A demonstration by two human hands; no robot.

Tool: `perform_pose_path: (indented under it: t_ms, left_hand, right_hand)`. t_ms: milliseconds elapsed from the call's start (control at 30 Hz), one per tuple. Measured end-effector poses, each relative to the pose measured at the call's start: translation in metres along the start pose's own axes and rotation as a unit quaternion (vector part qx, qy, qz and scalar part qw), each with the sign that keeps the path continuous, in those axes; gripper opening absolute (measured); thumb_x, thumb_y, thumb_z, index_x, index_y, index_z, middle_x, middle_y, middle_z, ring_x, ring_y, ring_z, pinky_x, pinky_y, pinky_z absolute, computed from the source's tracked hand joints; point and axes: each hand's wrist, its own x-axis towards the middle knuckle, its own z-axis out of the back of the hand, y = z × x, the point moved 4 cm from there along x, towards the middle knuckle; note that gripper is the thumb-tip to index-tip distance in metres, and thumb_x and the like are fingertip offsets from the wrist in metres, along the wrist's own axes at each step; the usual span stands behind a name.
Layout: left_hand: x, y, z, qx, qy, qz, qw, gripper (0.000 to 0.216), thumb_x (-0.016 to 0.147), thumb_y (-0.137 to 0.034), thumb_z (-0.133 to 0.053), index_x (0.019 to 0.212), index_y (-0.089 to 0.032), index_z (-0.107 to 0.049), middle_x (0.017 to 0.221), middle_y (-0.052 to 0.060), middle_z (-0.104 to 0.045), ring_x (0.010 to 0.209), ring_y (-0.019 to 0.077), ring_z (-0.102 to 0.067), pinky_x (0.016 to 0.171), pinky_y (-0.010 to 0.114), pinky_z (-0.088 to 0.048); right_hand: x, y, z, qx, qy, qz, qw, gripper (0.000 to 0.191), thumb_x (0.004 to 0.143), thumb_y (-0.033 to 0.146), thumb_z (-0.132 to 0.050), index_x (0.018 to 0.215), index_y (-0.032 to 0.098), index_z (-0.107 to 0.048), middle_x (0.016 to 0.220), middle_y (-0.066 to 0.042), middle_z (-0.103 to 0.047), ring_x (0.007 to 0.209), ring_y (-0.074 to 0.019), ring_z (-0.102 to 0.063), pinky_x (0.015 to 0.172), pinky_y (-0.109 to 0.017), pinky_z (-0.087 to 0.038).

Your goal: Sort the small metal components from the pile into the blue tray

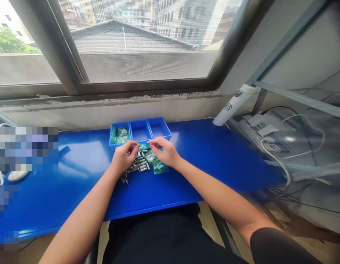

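Observation:
Both of my hands rest on a blue table [214,161] below a window. My left hand [123,157] is curled, its fingertips pinching at a small green circuit board [144,147]. My right hand [165,150] is closed from the other side, with its fingertips meeting the left ones at the same board. Under and between the hands lies a heap of small silver metal parts [138,167]. Several more green boards [156,165] sit beneath my right hand.
A blue tray with three compartments [140,131] stands just behind the hands; its left compartment holds green boards [119,135], the other two look bare. A white tube [236,104], a power strip [258,128] and white cables [280,161] lie at the right. A blurred patch covers the left.

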Motion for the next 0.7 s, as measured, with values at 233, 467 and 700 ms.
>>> perform_pose_path:
  t_ms: [233, 467, 700]
  left_hand:
    - [0.001, -0.007, 0.002, -0.012, 0.001, -0.008, 1.000, 0.019, 0.092, -0.034, -0.054, 0.091, -0.018, -0.063, 0.056, -0.004, -0.053, 0.047, 0.0076, -0.044, 0.048, 0.019, -0.037]
    - [0.002, -0.016, 0.008, 0.030, -0.011, -0.012, 0.999, 0.019, 0.091, -0.032, -0.054, 0.094, -0.017, -0.065, 0.069, 0.000, -0.067, 0.055, 0.0096, -0.057, 0.054, 0.020, -0.044]
    - [0.000, -0.017, 0.006, 0.020, -0.003, -0.015, 1.000, 0.021, 0.094, -0.031, -0.050, 0.095, -0.017, -0.065, 0.074, 0.002, -0.070, 0.059, 0.0115, -0.062, 0.056, 0.022, -0.049]
  right_hand:
    - [0.003, 0.005, 0.005, -0.012, 0.002, -0.004, 1.000, 0.015, 0.090, 0.021, -0.056, 0.094, 0.021, -0.070, 0.089, -0.006, -0.070, 0.082, -0.0177, -0.063, 0.069, -0.030, -0.054]
    - [0.001, 0.000, 0.003, 0.001, 0.028, -0.048, 0.998, 0.015, 0.089, 0.025, -0.058, 0.093, 0.020, -0.071, 0.080, -0.003, -0.071, 0.068, -0.0137, -0.063, 0.065, -0.027, -0.054]
    - [0.004, -0.005, 0.010, 0.038, 0.015, -0.059, 0.997, 0.022, 0.084, 0.020, -0.054, 0.092, 0.018, -0.074, 0.085, -0.004, -0.075, 0.074, -0.0155, -0.069, 0.068, -0.028, -0.056]
